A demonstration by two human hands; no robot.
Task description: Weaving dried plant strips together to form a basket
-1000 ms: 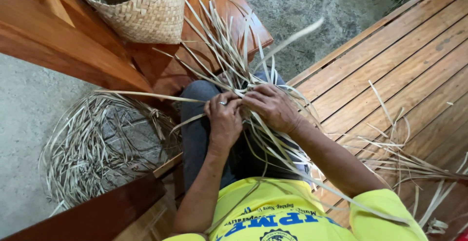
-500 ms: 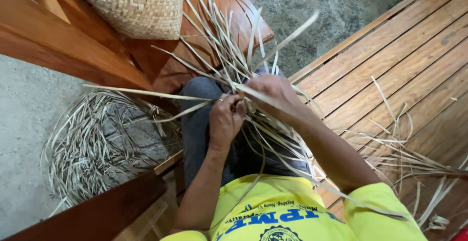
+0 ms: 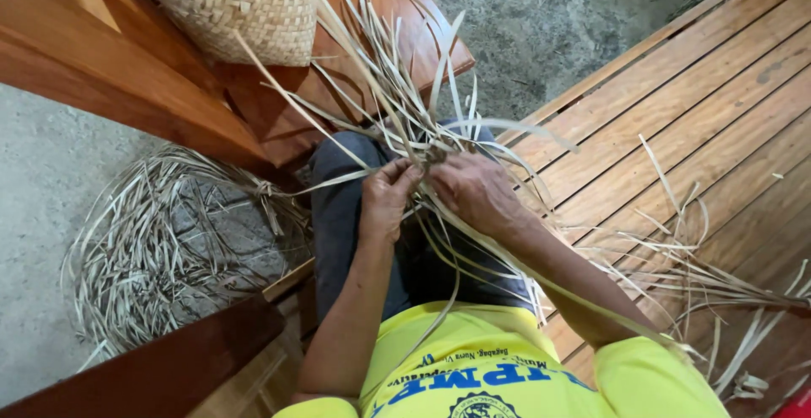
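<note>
Both hands pinch the same crossing point in a bundle of long pale dried leaf strips (image 3: 405, 122). The left hand (image 3: 384, 202) closes its fingers on the strips from below, and the right hand (image 3: 477, 190) clamps them from the other side, seemingly so the started weave cannot slip apart. The bundle sits over the lap, its loose ends fanning up and outward, free of the knees. Beyond it, a woven tan palm basket (image 3: 245, 4) rests on the reddish wooden bench (image 3: 127, 80). A heap of spare strips (image 3: 169, 249) lies on the grey concrete floor (image 3: 42, 173), within reach.
</note>
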